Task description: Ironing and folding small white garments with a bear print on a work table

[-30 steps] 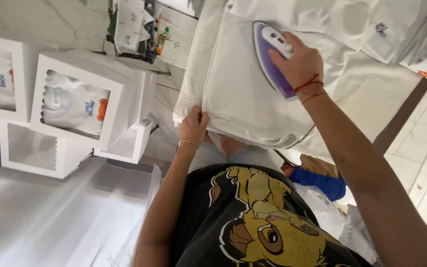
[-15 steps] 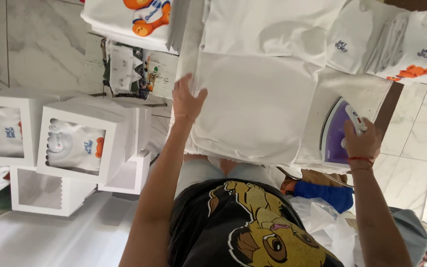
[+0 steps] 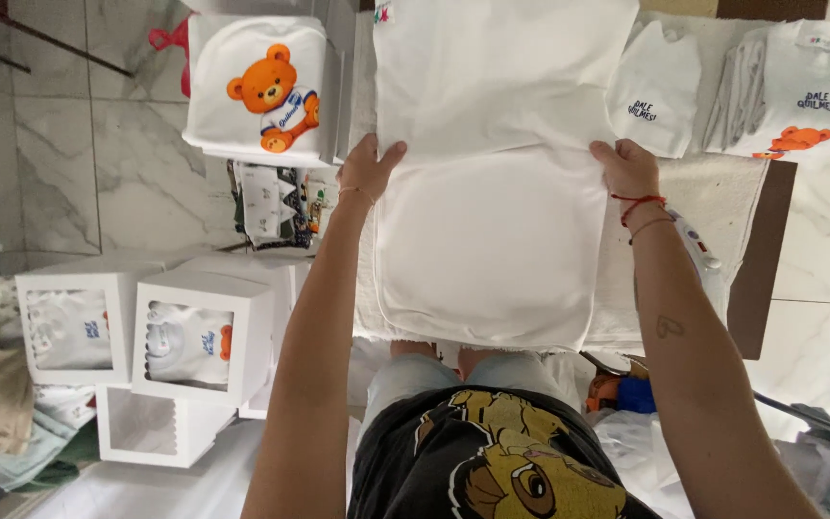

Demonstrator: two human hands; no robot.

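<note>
Pinched white cloth point(image 3: 492, 250) edges in left hand point(image 3: 367, 171) and right hand point(image 3: 629, 168) grip; kept pull even, iron point(image 3: 698, 248) beside right wrist.

Looked like a home garment-printing workshop: marble floor point(image 3: 98, 163), printed baby shirts point(image 3: 799, 106), white window gift boxes point(image 3: 199, 332), padded ironing table point(image 3: 722, 192).

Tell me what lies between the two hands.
In the head view, only the white cloth spans the stretch between the left hand and the right hand. Each hand grips one side edge of it; nothing else lies on that stretch.
</note>
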